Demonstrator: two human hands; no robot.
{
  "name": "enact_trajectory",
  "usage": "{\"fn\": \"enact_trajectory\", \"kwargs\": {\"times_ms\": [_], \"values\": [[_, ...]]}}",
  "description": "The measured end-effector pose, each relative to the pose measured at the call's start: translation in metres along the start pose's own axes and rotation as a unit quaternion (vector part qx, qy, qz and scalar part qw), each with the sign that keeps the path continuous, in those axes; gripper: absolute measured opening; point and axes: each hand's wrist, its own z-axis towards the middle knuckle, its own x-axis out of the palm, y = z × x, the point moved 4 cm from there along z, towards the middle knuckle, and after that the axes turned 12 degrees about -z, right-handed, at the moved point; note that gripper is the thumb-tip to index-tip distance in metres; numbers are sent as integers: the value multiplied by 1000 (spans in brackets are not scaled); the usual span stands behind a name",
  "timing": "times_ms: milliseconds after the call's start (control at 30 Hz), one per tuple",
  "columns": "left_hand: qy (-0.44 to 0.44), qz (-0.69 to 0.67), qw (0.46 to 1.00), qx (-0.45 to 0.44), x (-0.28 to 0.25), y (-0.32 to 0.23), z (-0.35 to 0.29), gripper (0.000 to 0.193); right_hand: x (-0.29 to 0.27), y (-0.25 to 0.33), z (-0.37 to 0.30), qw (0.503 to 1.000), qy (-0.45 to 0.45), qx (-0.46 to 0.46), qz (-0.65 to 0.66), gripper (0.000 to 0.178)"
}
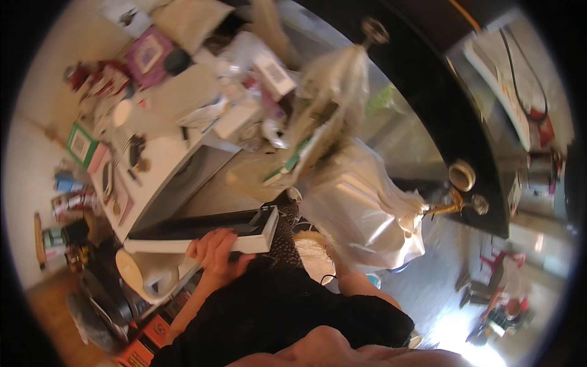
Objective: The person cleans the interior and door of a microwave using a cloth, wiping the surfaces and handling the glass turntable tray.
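One left hand (215, 252) grips white tray (202, 235) | clear bag (361, 208) beside

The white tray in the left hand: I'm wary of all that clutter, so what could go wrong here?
The left hand grips the tray at one edge only, so it could tip. The piled white table lies close beside it; a swing might knock things off. The right hand is hidden behind the plastic bag, so its hold can't be judged.

White tray (202, 235), black inside; clear shiny plastic bag (361, 214).
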Motion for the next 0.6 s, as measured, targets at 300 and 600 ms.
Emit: {"fn": "enact_trajectory", "kwargs": {"times_ms": [300,600], "values": [[-99,-43,992,-66,-5,-12,3,45,-129,-29,-53,994,-94,-47,-31,39],[-204,-55,977,3,3,-8,-10,49,-242,43,-87,965,-209,-142,-68,39]]}}
